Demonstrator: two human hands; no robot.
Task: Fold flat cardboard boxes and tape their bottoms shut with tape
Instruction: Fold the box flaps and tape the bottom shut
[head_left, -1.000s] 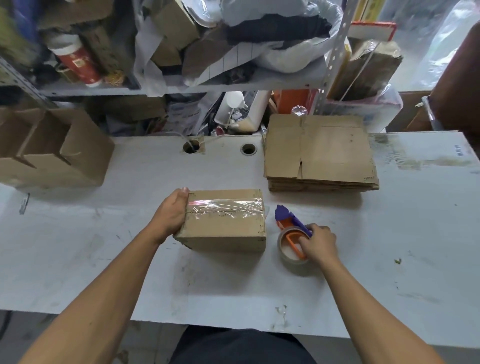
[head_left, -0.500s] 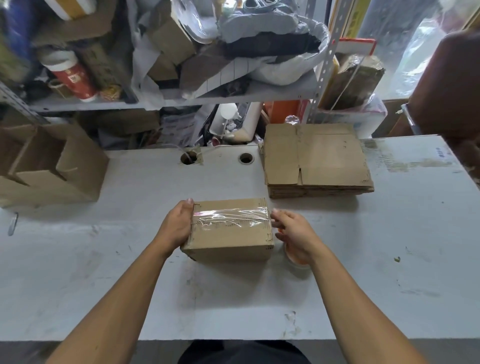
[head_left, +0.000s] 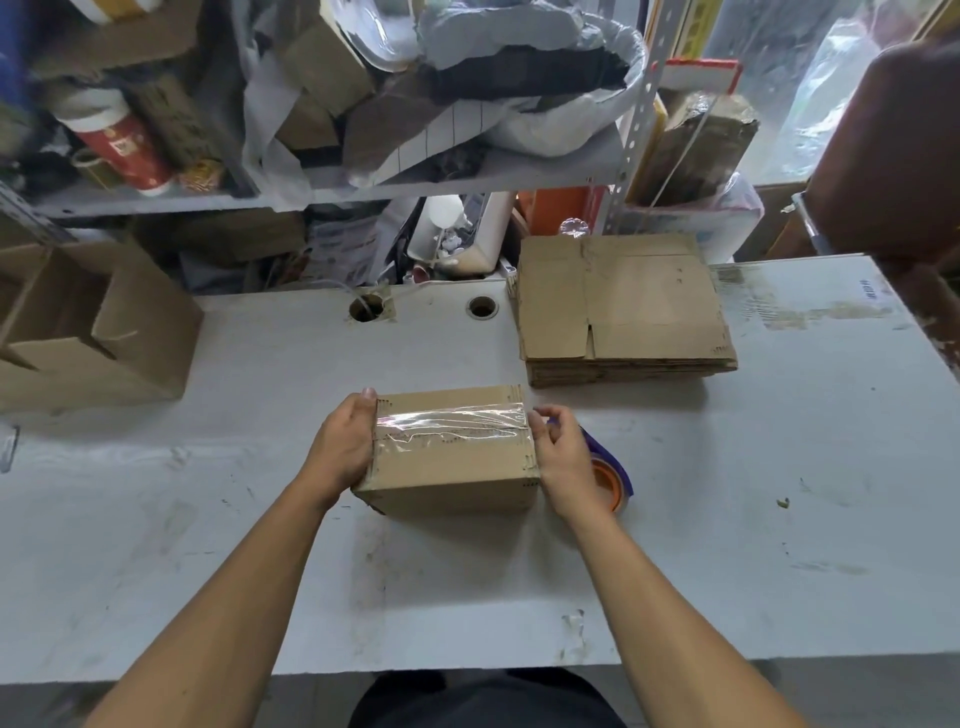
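Note:
A small folded cardboard box (head_left: 451, 467) sits in the middle of the white table (head_left: 727, 519), a strip of clear tape (head_left: 452, 422) running across its top face. My left hand (head_left: 343, 446) grips the box's left end, thumb on top. My right hand (head_left: 563, 457) holds the right end, fingers curled against the side by the tape's end. The purple and orange tape dispenser (head_left: 608, 470) lies on the table just right of the box, partly hidden behind my right hand.
A stack of flat cardboard boxes (head_left: 621, 312) lies at the back right. An open assembled box (head_left: 93, 322) stands at the far left. Two cable holes (head_left: 482, 306) pierce the table's back. Cluttered shelves (head_left: 363, 130) rise behind.
My right hand let go of the tape dispenser, leaving it on the table, and moved left onto the box's right end. My left hand stayed on the left end.

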